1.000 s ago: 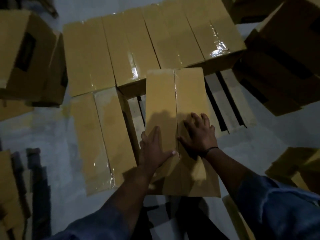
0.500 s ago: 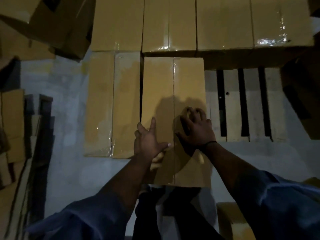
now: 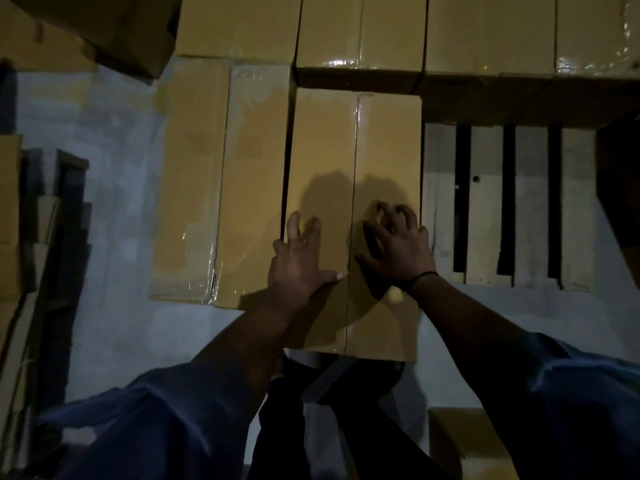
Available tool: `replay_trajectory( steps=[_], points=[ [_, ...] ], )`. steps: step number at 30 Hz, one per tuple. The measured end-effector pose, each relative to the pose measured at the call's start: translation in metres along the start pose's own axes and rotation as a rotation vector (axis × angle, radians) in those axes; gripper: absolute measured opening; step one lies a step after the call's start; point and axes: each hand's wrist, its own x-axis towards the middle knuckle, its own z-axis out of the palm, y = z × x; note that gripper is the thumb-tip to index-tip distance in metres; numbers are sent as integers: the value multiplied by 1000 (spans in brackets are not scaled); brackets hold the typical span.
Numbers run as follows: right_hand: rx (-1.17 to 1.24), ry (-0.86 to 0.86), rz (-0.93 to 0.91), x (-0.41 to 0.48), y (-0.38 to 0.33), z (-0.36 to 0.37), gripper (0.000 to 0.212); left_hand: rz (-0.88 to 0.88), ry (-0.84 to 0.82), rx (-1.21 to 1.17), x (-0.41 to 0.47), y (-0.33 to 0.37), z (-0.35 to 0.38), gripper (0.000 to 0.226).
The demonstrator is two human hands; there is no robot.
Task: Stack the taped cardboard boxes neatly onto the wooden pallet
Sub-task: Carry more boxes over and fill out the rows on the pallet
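A long taped cardboard box [image 3: 353,161] lies lengthwise on the wooden pallet [image 3: 485,209], its near end sticking out past the pallet's front edge. My left hand [image 3: 298,261] rests flat on the left half of the box top, fingers spread. On the right half my right hand [image 3: 398,247] presses down with its fingers arched and the tips on the cardboard. A second long taped box [image 3: 221,181] lies beside it on the left, with a narrow dark gap between them. A row of taped boxes [image 3: 450,32] runs across the far side of the pallet.
Bare pallet slats with dark gaps show to the right of the box. Flattened cardboard [image 3: 20,237] leans at the left edge. More boxes stand at the top left [image 3: 114,29] and the bottom right [image 3: 460,441]. The floor [image 3: 114,341] is grey concrete.
The box has slid forward and straightened until its far end meets the back row. Both hands stayed on its top; the right hand's fingers are now more arched.
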Motion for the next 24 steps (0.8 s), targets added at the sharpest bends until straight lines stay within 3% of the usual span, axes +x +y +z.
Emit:
replay_trajectory(
  steps=[7,12,20,24],
  points=[
    [-4,-54,57,13,-7,8,75,56,-108,280,22,3,0,123],
    [-40,-107,63,11,-13,7,81,31,-187,244,21,9,7,132],
    [-113,-189,-25,-39,-26,16,92,220,-268,367,-33,-2,22,131],
    [-111,-251,-98,-77,-37,35,100,306,-220,425,-62,-11,38,124]
  ],
)
